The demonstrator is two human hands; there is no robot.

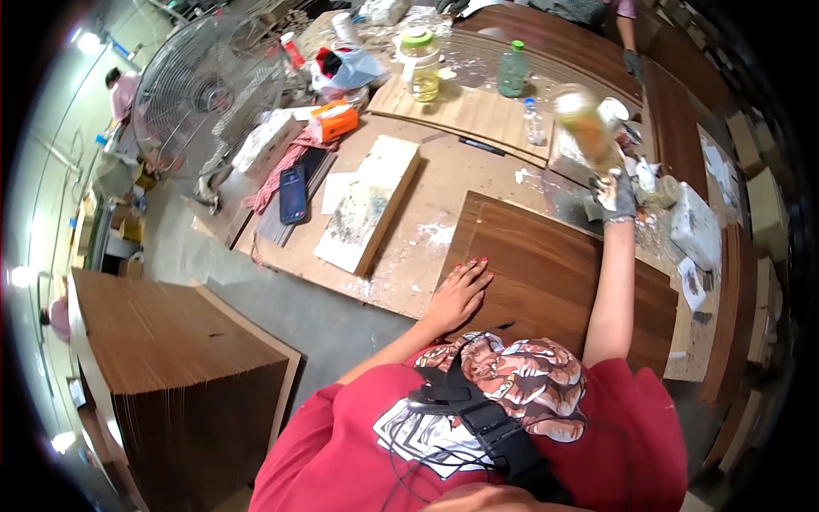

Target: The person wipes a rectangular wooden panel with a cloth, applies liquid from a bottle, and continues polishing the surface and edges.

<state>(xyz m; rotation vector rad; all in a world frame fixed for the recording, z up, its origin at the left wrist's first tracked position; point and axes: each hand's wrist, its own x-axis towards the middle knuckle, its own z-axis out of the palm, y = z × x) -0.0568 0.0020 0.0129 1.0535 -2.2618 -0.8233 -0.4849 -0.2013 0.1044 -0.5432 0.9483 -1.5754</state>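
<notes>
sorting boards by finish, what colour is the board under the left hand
Brown with a wood-grain pattern; the board shows best in the head view.

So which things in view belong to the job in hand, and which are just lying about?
In hand:
- brown wood panel, under the left hand
- blurred container, in the gloved right hand

Apparently just lying about:
- phone
- orange box
- green bottle
- green-lidded jug

Head fisheye, above and behind left fingers (475, 274), looks down-forward across the surface (433, 198), close in yet wide enough to catch floor (348, 317) left of the fingers.
</notes>
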